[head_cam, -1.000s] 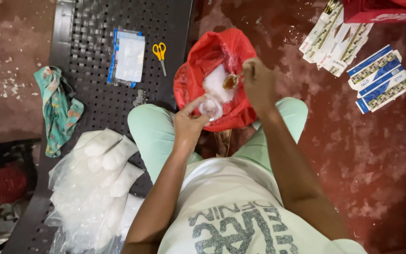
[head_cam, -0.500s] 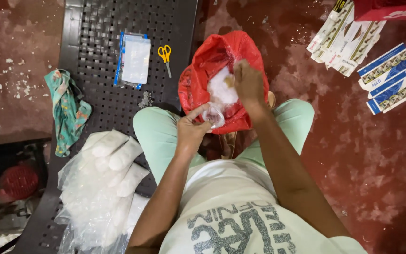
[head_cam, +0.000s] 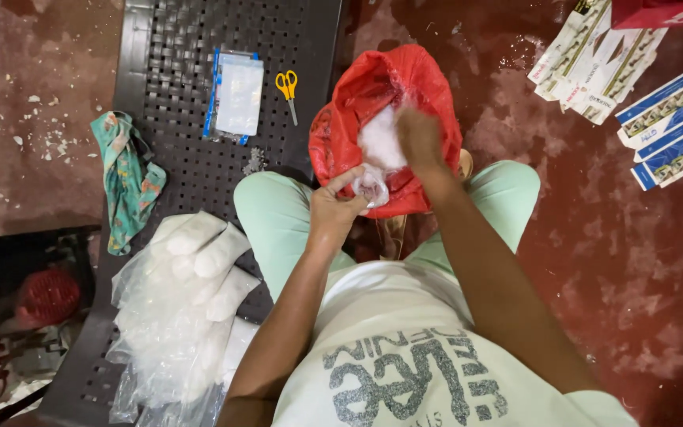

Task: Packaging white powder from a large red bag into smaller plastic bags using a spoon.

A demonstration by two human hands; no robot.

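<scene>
1. Dark red floor (head_cam: pixel 642 261), worn and mottled with pale patches.
2. Black perforated bench (head_cam: pixel 175 47) crosses the left half.
3. White debris flecks (head_cam: pixel 37 134) lie left of the bench's edge.

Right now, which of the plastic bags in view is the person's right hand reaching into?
The red bag between the knees: the right hand is inside its open mouth, among white stuff. The clear filled bags lie untouched on the bench.

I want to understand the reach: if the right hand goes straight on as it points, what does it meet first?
Probably the white fluffy material inside the red bag; the right hand is blurred at the bag's mouth, so depth is unclear.
</scene>
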